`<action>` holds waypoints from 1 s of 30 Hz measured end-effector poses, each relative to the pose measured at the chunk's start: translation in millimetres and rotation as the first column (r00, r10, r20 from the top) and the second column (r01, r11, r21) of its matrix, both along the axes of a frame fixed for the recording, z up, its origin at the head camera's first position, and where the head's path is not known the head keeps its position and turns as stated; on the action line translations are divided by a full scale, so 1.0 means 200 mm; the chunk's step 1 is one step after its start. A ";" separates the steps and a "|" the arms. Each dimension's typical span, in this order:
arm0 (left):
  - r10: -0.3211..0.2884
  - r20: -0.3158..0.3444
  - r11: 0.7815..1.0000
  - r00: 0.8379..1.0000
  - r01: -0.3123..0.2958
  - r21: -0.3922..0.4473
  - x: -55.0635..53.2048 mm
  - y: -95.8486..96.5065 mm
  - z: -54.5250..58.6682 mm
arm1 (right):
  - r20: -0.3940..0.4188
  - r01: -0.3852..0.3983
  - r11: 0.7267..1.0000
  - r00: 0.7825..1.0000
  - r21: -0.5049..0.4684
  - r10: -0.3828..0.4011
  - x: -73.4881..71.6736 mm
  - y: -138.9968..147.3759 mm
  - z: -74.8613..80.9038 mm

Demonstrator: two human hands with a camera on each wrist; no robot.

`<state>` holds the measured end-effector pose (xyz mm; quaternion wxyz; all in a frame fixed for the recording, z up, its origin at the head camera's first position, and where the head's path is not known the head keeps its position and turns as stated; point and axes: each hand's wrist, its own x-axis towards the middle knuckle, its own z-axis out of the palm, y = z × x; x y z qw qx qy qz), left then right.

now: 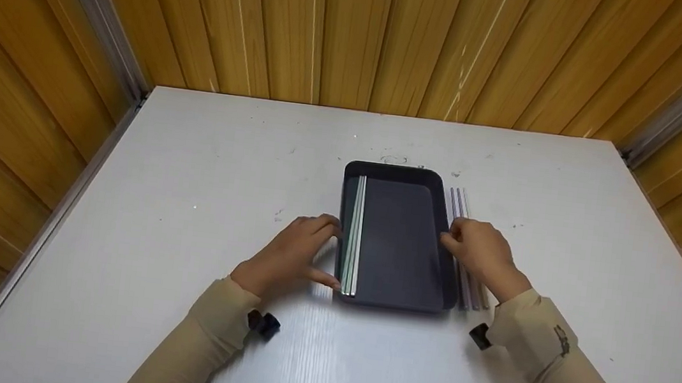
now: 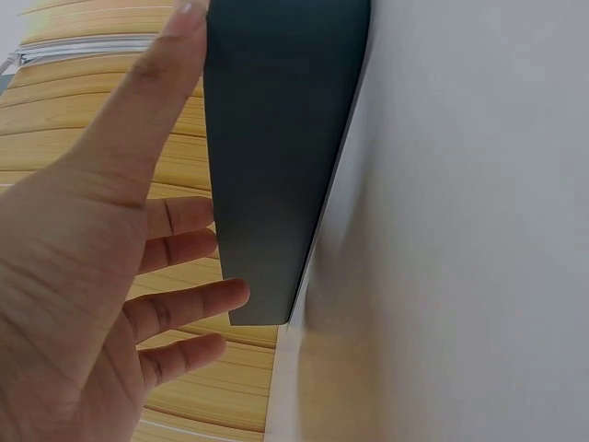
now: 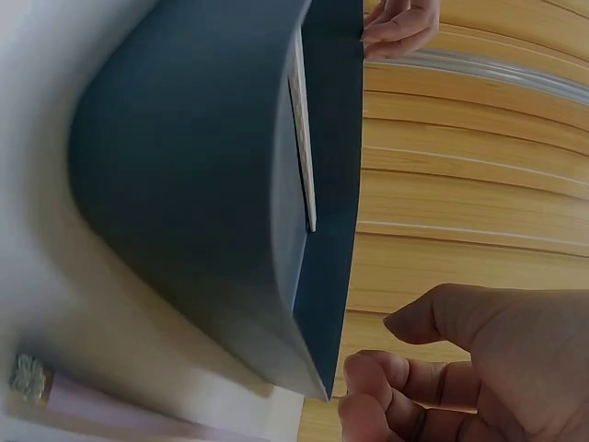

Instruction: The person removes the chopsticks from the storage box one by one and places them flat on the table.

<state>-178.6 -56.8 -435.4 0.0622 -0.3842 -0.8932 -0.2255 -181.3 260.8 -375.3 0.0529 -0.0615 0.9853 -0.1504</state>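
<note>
A dark rectangular tray [image 1: 402, 243] lies on the white table, with several silvery-green chopsticks [image 1: 354, 238] lengthwise along its left inner side. My left hand [image 1: 299, 251] is at the tray's left wall, thumb and fingers spread; in the left wrist view the fingers of that hand [image 2: 120, 249] reach along the wall's outside. Over by the right rim, my right hand [image 1: 479, 249] has its fingers loosely bent above several purplish chopsticks [image 1: 469, 293] on the table. The right wrist view shows nothing between thumb and fingers of this hand [image 3: 460, 368].
The white table [image 1: 242, 161] is bounded at the back by a wood-slat wall [image 1: 358, 39], with similar panels at both sides. A purplish stick [image 3: 129, 410] with a patterned end lies beside the tray in the right wrist view.
</note>
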 end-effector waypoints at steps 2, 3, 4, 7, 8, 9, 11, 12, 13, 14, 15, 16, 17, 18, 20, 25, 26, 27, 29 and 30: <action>-0.001 -0.005 1.000 1.000 0.001 0.002 0.00 0.00 0.00 | -0.001 -0.001 1.000 1.000 0.002 0.001 0.00 -0.01 0.00; 0.000 -0.008 1.000 1.000 0.000 0.001 0.00 0.00 0.00 | -0.003 -0.002 1.000 1.000 0.003 0.002 0.00 -0.02 0.00; -0.002 -0.014 1.000 1.000 0.002 0.002 0.00 0.00 0.00 | -0.004 -0.002 1.000 1.000 0.004 0.002 0.00 -0.03 0.00; 0.001 -0.025 1.000 1.000 -0.001 -0.005 0.00 0.00 0.00 | -0.006 -0.006 1.000 1.000 0.000 0.006 -0.01 -0.05 0.01; 0.002 -0.030 1.000 1.000 -0.002 -0.007 0.00 0.00 0.00 | -0.008 -0.009 1.000 1.000 -0.003 0.009 -0.01 -0.06 0.01; 0.001 -0.031 1.000 1.000 -0.001 -0.005 0.00 0.00 0.00 | -0.010 -0.012 1.000 1.000 -0.005 0.012 -0.01 -0.06 0.00; 0.003 -0.034 1.000 0.999 -0.003 -0.007 0.00 0.00 -0.01 | -0.011 -0.017 1.000 1.000 -0.007 0.017 -0.01 -0.08 0.00; 0.004 -0.038 1.000 0.999 -0.004 -0.010 -0.01 0.00 -0.01 | -0.012 -0.021 1.000 1.000 -0.008 0.021 -0.01 -0.08 0.00; 0.004 -0.042 1.000 0.999 -0.004 -0.012 -0.01 0.00 -0.01 | -0.012 -0.023 1.000 1.000 -0.008 0.023 -0.01 -0.09 0.00; 0.003 -0.044 1.000 0.999 -0.003 -0.012 -0.01 0.00 -0.01 | -0.013 -0.025 1.000 1.000 -0.008 0.025 -0.01 -0.10 -0.01; 0.005 -0.046 1.000 0.999 -0.005 -0.015 -0.01 0.00 -0.01 | -0.015 -0.028 1.000 0.999 -0.008 0.028 -0.01 -0.11 -0.01; 0.006 -0.043 1.000 0.999 -0.007 -0.018 -0.01 0.00 -0.01 | -0.017 -0.031 0.999 0.999 -0.008 0.031 -0.01 -0.12 -0.01; 0.006 -0.040 1.000 0.999 -0.007 -0.019 -0.01 0.00 -0.01 | -0.020 -0.035 0.999 0.999 -0.010 0.035 -0.01 -0.12 -0.02; 0.007 -0.033 1.000 0.999 -0.008 -0.017 -0.01 0.00 -0.01 | -0.022 -0.040 0.999 0.999 -0.012 0.039 -0.01 -0.13 -0.02; 0.007 -0.018 1.000 1.000 -0.007 -0.009 -0.01 0.00 -0.01 | -0.024 -0.043 0.999 0.999 -0.012 0.043 -0.01 -0.15 -0.02; 0.006 0.002 1.000 1.000 -0.006 -0.002 -0.01 0.00 0.00 | -0.019 -0.053 0.999 0.998 0.000 0.053 -0.02 -0.20 -0.04; 0.005 -0.001 1.000 1.000 -0.005 -0.003 -0.01 0.00 0.00 | -0.022 -0.056 0.998 0.998 0.004 0.056 -0.02 -0.21 -0.04; 0.005 -0.004 1.000 1.000 -0.005 -0.005 0.00 0.00 0.00 | -0.023 -0.060 0.998 0.998 0.006 0.060 -0.02 -0.22 -0.05; 0.004 -0.015 1.000 1.000 -0.004 -0.006 0.00 0.00 0.00 | -0.025 -0.067 0.998 0.997 0.009 0.068 -0.01 -0.24 -0.05; 0.002 -0.024 1.000 1.000 -0.002 -0.007 0.00 0.00 0.00 | -0.026 -0.072 0.997 0.997 0.011 0.072 -0.01 -0.25 -0.06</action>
